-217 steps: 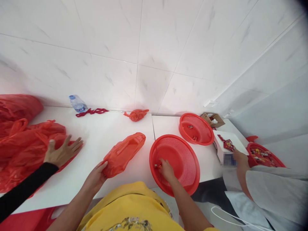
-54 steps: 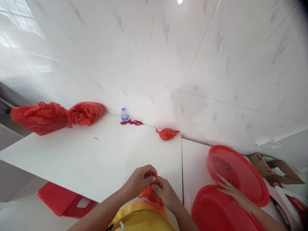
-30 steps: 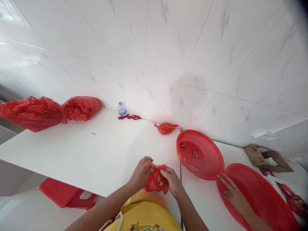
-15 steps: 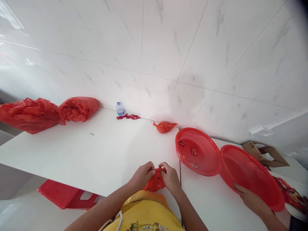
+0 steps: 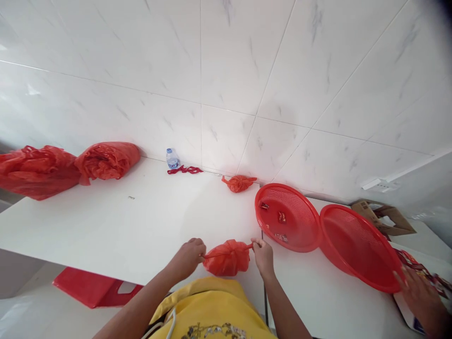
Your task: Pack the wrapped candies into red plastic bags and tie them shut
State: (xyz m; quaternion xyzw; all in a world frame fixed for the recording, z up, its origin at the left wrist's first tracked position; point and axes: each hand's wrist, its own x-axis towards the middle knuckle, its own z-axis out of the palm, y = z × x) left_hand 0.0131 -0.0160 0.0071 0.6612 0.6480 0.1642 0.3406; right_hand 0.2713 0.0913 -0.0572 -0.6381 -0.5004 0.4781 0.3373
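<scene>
A bulging red plastic bag (image 5: 228, 259) rests at the table's near edge, right in front of my yellow top. Its two twisted handles are stretched out sideways. My left hand (image 5: 190, 254) pinches the handle on the left, and my right hand (image 5: 263, 254) pinches the one on the right. Both hands are closed, a little apart from the bag's body. What the bag contains is hidden. A smaller tied red bag (image 5: 239, 183) sits against the wall beyond my hands.
Two red mesh baskets (image 5: 293, 238) (image 5: 363, 254) stand to the right; the nearer one holds several small packets. Another person's hand (image 5: 422, 292) is by the far basket. Left are bundled red bags (image 5: 109, 160), a water bottle (image 5: 172, 159) and dark red ribbon (image 5: 185, 170). A red stool (image 5: 84, 285) stands below.
My hands have moved apart, pulling the bag's handles out to both sides, and more of the bag shows. The other person's hand has shifted right along the far basket.
</scene>
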